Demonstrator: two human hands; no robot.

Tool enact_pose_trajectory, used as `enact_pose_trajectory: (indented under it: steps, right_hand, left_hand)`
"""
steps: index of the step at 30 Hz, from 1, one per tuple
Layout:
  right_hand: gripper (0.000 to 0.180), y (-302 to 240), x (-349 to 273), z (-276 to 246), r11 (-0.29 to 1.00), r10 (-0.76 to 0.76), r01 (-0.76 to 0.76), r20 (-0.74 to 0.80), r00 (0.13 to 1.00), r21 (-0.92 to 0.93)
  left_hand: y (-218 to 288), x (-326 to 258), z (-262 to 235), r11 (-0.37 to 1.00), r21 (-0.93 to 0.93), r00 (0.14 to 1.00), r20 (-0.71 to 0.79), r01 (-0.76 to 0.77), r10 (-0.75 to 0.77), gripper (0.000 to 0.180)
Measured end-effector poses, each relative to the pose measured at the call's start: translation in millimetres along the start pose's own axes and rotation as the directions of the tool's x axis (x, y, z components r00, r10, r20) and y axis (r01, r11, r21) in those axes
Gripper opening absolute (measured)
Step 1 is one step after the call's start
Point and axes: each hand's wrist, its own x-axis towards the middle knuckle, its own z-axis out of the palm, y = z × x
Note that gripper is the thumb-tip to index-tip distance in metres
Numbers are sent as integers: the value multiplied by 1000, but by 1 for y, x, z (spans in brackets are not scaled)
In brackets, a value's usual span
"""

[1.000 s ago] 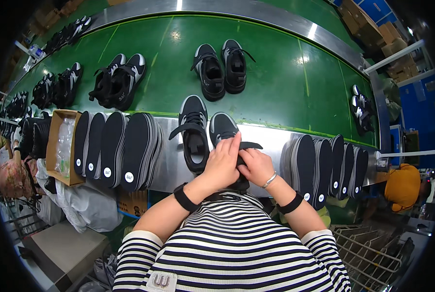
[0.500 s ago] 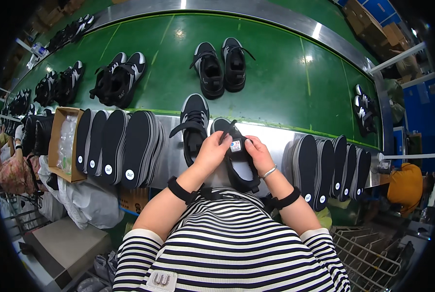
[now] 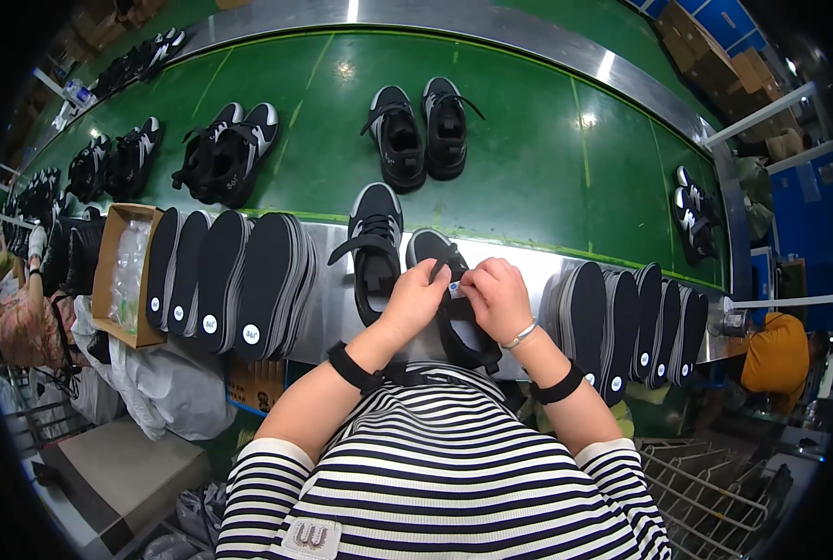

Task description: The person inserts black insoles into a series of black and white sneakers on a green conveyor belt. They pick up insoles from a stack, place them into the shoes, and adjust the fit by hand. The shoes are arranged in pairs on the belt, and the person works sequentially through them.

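Observation:
A black-and-grey sneaker (image 3: 475, 357) stands on the metal edge in front of me, its toe pointing away and its opening toward my body. My left hand (image 3: 418, 297) pinches the side of its raised tongue. On the other side, the closed fingertips of my right hand (image 3: 499, 297) grip a small white label (image 3: 456, 290) on that tongue, covering most of it. Just left of it, untouched, is the matching sneaker (image 3: 376, 224), with its strap hanging out to the side. Beyond them another pair of black sneakers (image 3: 400, 140) sits on the green belt.
Stacks of black insoles (image 3: 269, 271) lean on my left beside an open cardboard box (image 3: 111, 271) of clear bags. More insole stacks (image 3: 581, 313) line my right. Other shoe pairs (image 3: 239, 149) rest along the green belt (image 3: 519, 140). A wire rack (image 3: 706, 485) stands low at right.
My right hand has come inward from the tongue's right edge onto the label, its fingers now curled and pinching. My left hand has stayed on the tongue, which shows less of its label.

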Motion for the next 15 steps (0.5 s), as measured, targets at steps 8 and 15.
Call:
enact_pose_trajectory:
  steps: [8,15]
  right_hand:
    - [6,-16,-18,-32,821,225,-301,210,952,485]
    - [10,-40,-28,-37,844,225,-266,142,964,466]
  left_hand:
    - [8,-9,2,822,367,818,-220,-436,532,45]
    - [29,-61,-24,804,321,865,186,-501,465,14]
